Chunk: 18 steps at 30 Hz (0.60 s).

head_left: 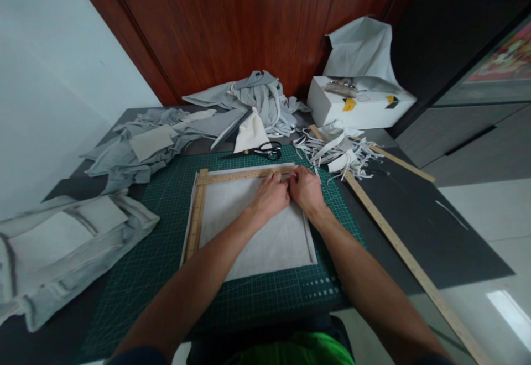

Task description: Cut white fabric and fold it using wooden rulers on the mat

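A pale rectangular piece of cloth [249, 243] lies flat, its side edges folded into narrow strips. Along its far edge runs a wooden ruler [232, 176], and a second wooden ruler [196, 218] lies down its left side; they meet at the far left corner. My left hand [271, 193] rests at the far edge with fingers curled, over the right part of the first ruler. Touching it, my right hand [306, 189] is closed in a pinch at the cloth's far right corner. The fingertips of both hands are partly hidden. Black-handled scissors [267, 151] lie just beyond the cloth.
A green cutting mat [157, 276] lies under the cloth. Grey fabric [257, 102] is heaped behind, more folded cloth [74, 243] at left. Fabric scraps [336, 149] lie at right by a long wooden ruler [398, 243]. A white box [332, 108] stands back right.
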Motion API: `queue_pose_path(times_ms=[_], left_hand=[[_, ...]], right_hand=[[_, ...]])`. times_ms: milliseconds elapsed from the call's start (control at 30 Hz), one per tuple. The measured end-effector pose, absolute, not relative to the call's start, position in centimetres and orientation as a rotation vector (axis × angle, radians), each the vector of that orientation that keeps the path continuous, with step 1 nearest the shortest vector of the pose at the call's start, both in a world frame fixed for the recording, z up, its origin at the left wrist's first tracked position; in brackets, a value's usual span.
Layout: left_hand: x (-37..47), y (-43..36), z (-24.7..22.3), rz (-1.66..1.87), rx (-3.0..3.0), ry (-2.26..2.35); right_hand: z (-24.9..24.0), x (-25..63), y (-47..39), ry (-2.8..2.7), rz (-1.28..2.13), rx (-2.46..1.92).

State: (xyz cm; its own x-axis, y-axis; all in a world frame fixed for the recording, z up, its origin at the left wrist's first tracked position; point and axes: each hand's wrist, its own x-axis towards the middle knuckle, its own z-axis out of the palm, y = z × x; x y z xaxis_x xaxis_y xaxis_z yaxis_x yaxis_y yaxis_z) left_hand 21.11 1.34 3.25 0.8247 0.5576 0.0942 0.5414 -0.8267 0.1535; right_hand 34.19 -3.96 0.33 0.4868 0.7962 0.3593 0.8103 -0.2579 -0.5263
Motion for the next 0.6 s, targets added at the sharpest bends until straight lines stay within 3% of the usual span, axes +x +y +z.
queue_pose_path(times_ms=[600], left_hand=[[21.18,1.39,3.18,0.16,2.897,0.878]], right_hand=[[1.16,34.01,-4.13,-1.318,0.024,-2.145]])
